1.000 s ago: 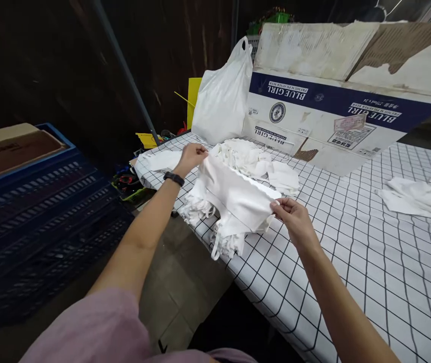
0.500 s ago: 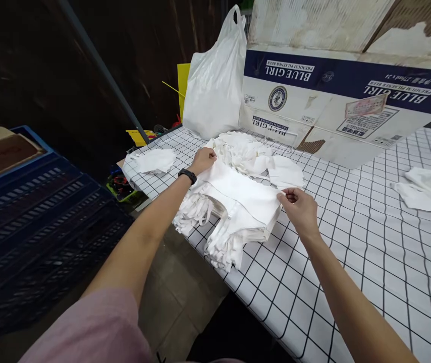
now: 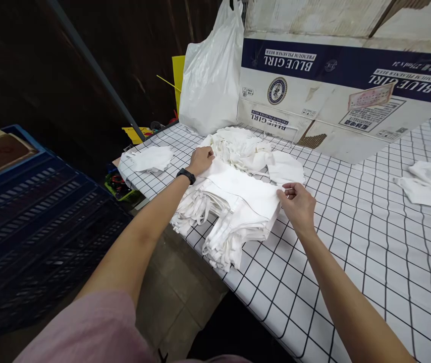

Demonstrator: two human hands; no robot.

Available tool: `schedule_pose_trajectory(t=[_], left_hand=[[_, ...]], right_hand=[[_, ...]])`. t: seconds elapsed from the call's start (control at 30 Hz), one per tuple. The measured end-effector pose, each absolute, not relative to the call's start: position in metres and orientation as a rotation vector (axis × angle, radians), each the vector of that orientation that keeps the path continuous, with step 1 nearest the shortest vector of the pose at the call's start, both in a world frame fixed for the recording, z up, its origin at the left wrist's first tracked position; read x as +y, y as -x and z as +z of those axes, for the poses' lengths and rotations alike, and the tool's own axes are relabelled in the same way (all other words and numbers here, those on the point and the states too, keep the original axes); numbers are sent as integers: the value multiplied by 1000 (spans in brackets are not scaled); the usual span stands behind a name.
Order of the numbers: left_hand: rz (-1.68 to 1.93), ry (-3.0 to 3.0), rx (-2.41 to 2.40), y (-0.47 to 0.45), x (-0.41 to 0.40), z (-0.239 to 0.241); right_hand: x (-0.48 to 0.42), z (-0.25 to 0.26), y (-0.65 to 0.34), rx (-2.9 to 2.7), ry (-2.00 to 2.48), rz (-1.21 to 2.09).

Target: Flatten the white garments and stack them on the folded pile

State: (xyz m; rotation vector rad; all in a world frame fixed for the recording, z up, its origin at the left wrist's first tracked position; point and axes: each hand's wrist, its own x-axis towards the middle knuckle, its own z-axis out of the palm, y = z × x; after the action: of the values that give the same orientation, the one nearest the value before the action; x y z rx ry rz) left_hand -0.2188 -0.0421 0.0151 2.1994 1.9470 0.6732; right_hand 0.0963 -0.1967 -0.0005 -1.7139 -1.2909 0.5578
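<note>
White cloth [image 3: 244,184] spans left grip [image 3: 202,160] to right grip [image 3: 299,204].

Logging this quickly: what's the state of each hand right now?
Left hand: closed, pinching one corner of the top white cloth.
Right hand: closed, pinching another corner of it.

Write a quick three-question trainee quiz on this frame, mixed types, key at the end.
1. True or false: the black wristband is on the left wrist.
2. Which stands on the table beside the cardboard box? A) blue crate B) white plastic bag C) green basket
3. What lies under the white cloth piece held by the left hand and right hand?

Key: 1. True. 2. B. 3. A stack of white cloth.
</note>
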Motion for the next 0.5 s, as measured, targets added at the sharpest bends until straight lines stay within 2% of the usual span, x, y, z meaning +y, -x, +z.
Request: schedule_pose_trajectory(t=[0.13, 0.33, 0.5], left_hand=[[590, -2232, 1941, 217, -43, 16], [511, -2245, 1902, 226, -47, 29], [531, -2387, 1595, 236, -74, 41]], right_hand=[[-198, -4, -96, -1328, 1728, 513], [-220, 8, -91, -1568, 1613, 255], [-245, 14, -78, -1923, 1459, 368]])
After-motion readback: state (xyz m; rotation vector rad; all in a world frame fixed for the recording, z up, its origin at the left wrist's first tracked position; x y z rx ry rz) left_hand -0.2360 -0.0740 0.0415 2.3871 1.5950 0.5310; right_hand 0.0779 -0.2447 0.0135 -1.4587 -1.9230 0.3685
